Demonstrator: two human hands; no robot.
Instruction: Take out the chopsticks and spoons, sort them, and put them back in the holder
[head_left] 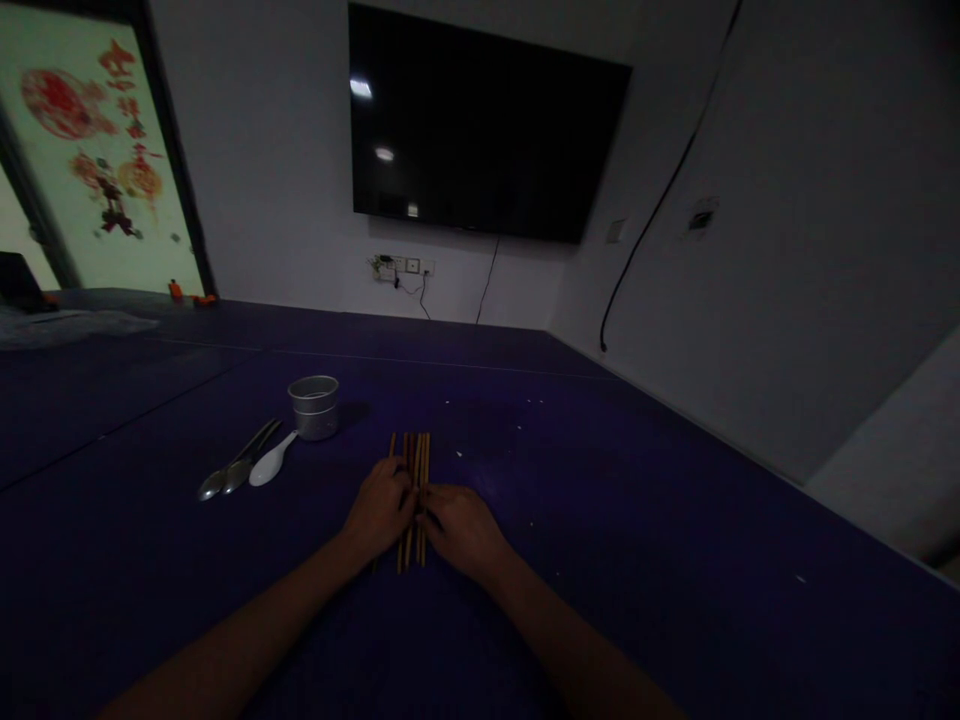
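Note:
Several wooden chopsticks [427, 455] lie side by side on the dark blue surface in front of me, pointing away. My left hand [382, 505] rests across those on the left, its fingers curled onto them. From the right, my right hand [459, 525] pinches at the middle of the row, thumb and fingertips close to the left hand's. The dim light and the hands hide the exact contact. To the left stand a silver metal cup [315, 408], a white spoon [271, 462] and two metal spoons [238, 474], lying apart from both hands.
The blue surface [637, 520] runs to the walls, with small white scraps on it. A television [487, 125] hangs ahead above sockets [405, 266]. A black cable [660, 200] dangles down the right wall. Clear plastic sheeting [67, 325] lies far left.

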